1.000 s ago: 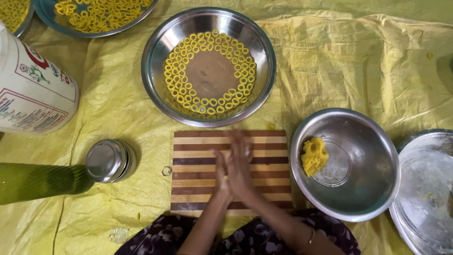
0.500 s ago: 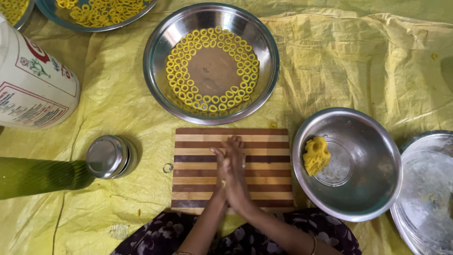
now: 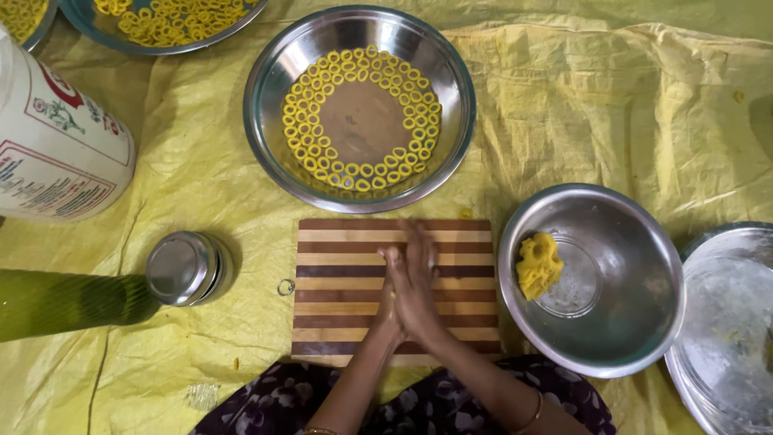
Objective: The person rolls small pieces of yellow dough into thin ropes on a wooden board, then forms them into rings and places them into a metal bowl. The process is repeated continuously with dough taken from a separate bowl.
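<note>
Since the earlier frames the two palms have slid against each other: the right hand [image 3: 420, 282] now reaches a little further toward twelve o'clock than the left hand [image 3: 390, 292], where before the fingertips were nearly level. Both hands are pressed flat together, fingers straight and closed side by side, held over the middle of the striped wooden board [image 3: 338, 290]. Whatever lies between the palms is hidden, so I cannot tell what they clasp; the sliding looks like a rolling motion, and I judge a small bit of dough is being worked there.

At three o'clock from the hands a steel bowl [image 3: 628, 322] holds a lump of yellow dough [image 3: 538, 264] against its left wall. At twelve o'clock a wide steel dish [image 3: 274, 153] carries yellow dough rings [image 3: 322, 153] laid in bands round its floor, the centre bare. Further at eleven o'clock a second dish of rings [image 3: 161, 20] is cut by the frame edge. At nine o'clock a small steel container [image 3: 183, 268] lies beside a green bottle [image 3: 64, 304], with a white printed canister [image 3: 56, 153] above them. A steel lid [image 3: 725, 338] sits at the right edge. All rests on a yellow plastic sheet [image 3: 628, 105].
</note>
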